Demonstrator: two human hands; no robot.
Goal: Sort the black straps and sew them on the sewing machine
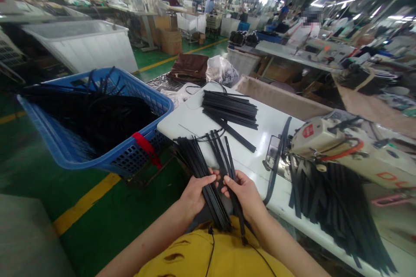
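My left hand [198,188] is closed around a thick bundle of black strips [195,156], held over my lap at the table's near edge. Just to its right, my right hand [239,188] pinches a smaller group of black strips [221,151], whose far ends fan apart. The fingertips of both hands come close together between the two groups. Beyond them, a stack of black strips [229,108] lies on the white table [182,119], with one strip [238,136] angled out toward me.
At the right stands a sewing machine [341,143], with many black strips [331,199] spread beside it. A blue basket [74,162] heaped with black strips [107,117] is at the left, a red band [146,149] on its rim. Behind the table are a bin [286,95] and brown material [188,67].
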